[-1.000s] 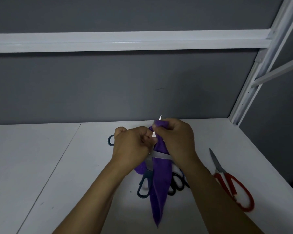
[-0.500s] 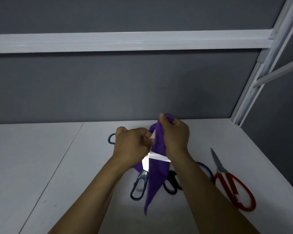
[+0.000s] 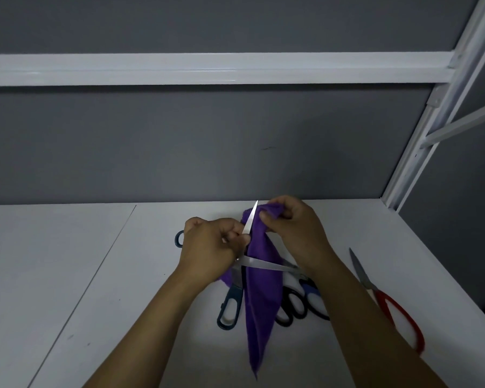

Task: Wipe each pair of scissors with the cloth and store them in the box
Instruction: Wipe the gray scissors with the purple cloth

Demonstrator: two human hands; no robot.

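Dark-handled scissors (image 3: pixel 261 264) are held above the middle of the white table (image 3: pixel 67 275), blades spread wide: one blade points up and away, the other lies across to the right. One handle loop pokes out left of the left hand (image 3: pixel 212 253); the other hangs below it. The left hand is curled round the scissors near the pivot. The right hand (image 3: pixel 294 231) pinches the top of the purple cloth (image 3: pixel 261 298) just beside the upright blade's tip. The cloth drapes down behind the crosswise blade to a point near the table's front edge. Black-handled scissors (image 3: pixel 291 303) and blue-handled scissors (image 3: pixel 310 289) lie on the table under the right forearm. Red-handled scissors (image 3: pixel 381 296) lie further right, blades closed. Behind is a grey wall (image 3: pixel 207 149) with a white rail (image 3: pixel 207 68).
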